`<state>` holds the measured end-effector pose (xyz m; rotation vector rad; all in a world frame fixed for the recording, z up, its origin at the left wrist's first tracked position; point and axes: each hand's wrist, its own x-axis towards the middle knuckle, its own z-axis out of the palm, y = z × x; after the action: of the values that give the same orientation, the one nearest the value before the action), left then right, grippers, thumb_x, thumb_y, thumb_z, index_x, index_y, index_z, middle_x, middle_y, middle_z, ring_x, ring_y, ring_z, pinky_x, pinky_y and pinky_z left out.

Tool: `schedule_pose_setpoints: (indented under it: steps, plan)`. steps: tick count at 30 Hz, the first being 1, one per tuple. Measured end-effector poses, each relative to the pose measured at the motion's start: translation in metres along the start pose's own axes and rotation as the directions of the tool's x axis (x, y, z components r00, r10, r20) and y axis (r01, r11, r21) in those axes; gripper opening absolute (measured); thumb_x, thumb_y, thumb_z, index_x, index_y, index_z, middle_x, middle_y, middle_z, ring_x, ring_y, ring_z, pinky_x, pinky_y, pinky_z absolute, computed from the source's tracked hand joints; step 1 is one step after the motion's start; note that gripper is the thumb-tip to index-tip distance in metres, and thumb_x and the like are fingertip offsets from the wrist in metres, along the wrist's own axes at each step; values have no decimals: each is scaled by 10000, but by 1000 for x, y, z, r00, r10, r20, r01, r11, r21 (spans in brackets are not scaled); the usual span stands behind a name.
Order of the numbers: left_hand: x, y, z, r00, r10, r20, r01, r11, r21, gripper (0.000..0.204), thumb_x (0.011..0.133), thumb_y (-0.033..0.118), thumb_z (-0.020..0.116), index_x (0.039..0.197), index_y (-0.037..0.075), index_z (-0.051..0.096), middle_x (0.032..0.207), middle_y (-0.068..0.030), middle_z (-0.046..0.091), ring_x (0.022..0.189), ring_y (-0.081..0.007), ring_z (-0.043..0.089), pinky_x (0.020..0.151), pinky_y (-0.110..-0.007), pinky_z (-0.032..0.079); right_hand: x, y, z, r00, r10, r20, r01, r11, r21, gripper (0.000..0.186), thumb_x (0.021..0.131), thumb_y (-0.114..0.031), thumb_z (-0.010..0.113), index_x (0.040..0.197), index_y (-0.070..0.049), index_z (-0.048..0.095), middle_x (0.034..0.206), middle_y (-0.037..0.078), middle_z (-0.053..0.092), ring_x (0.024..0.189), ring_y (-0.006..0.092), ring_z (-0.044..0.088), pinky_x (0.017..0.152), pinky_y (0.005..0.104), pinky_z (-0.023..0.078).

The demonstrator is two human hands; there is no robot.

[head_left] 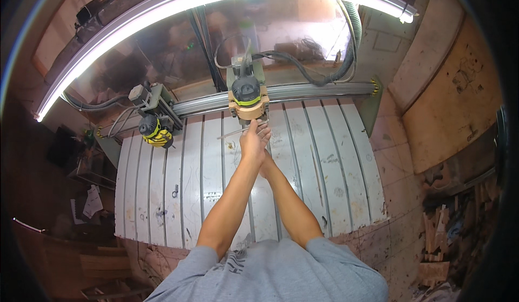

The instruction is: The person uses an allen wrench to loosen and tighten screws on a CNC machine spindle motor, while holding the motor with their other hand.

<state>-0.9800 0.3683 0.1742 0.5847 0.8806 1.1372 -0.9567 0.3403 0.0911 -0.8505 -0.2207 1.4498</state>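
Observation:
Both my arms reach forward over a white slotted machine bed (324, 161). My left hand (254, 140) is just under a router spindle (246, 92), a dark motor with a yellow band in a wooden mount on the gantry rail (313, 92). Its fingers close around a thin metal tool (233, 134) that sticks out to the left below the spindle. My right hand (267, 160) lies beneath my left wrist and is mostly hidden, so I cannot make out its fingers.
A second yellow-and-black motor (154, 130) hangs at the gantry's left end. Cables and a dust hose (346, 58) loop behind the rail. A bright light strip (162, 10) arcs overhead. Wood scraps (443, 231) are piled at the right, papers (92, 202) at the left.

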Motion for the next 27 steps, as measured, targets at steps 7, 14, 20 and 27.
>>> schedule_pose_setpoints:
  steps: [7, 14, 20, 27]
  plan:
    - [-11, 22, 24, 575, 633, 518, -645, -40, 763, 221, 1035, 221, 569, 1093, 20, 639, 860, -174, 695, 682, -304, 699, 627, -432, 554, -41, -72, -30, 806, -547, -224, 415, 793, -446, 262, 993, -278, 685, 989, -21, 635, 754, 40, 593, 597, 110, 557, 511, 263, 429]
    - [-16, 23, 50, 485, 411, 772, -694, -356, 626, 133, 921, 122, 676, 1015, 30, 695, 951, -172, 656, 772, -381, 689, 660, -455, 553, -83, -189, 20, 16, -815, 579, 407, -524, -748, 343, 961, -123, 645, 1292, -43, 684, 1351, 150, 554, 1097, 313, 611, 869, 432, 522]
    - [-45, 5, 2, 498, 632, 594, -835, 167, 524, 97, 947, 91, 692, 977, -1, 689, 850, -141, 658, 728, -267, 673, 682, -376, 560, -24, -120, -92, 597, -712, 369, 407, -128, -904, 386, 1011, -226, 609, 1315, 7, 656, 1176, 266, 698, 1168, 455, 629, 1035, 485, 480]
    - [-44, -28, -126, 960, -207, -189, 250, 936, 246, 552, 1061, 494, 455, 817, 40, 650, 663, -76, 607, 598, -200, 615, 598, -352, 513, -64, -33, 18, 900, -228, 372, 434, 379, -817, 595, 954, -71, 597, 1522, -34, 424, 1332, 245, 624, 1104, 474, 649, 963, 465, 528]
